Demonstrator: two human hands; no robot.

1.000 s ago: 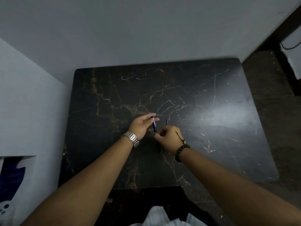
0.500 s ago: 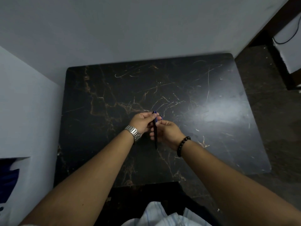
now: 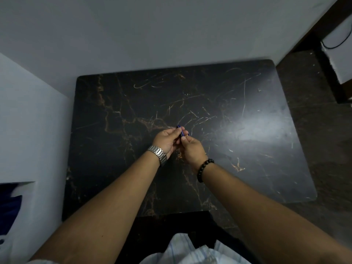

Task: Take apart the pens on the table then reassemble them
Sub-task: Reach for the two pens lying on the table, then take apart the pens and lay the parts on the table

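Note:
A dark blue pen [image 3: 180,130] is held upright-ish above the middle of the black marble table [image 3: 114,168]. My left hand [image 3: 166,140], with a metal watch at the wrist, grips its upper part. My right hand [image 3: 192,149], with a black bead bracelet, presses against the left and pinches the pen lower down. Most of the pen is hidden between the two hands; only its blue top end shows.
Grey walls close in the table behind and on the left. A dark floor [image 3: 320,130] lies to the right, with a white box and black cable [image 3: 339,44] at the top right. A blue and white bag [image 3: 7,216] sits at the lower left.
The hands were apart, each holding a pen piece. They have come together and now both close on one pen. The long dark part seen below the hands half a second ago is hidden.

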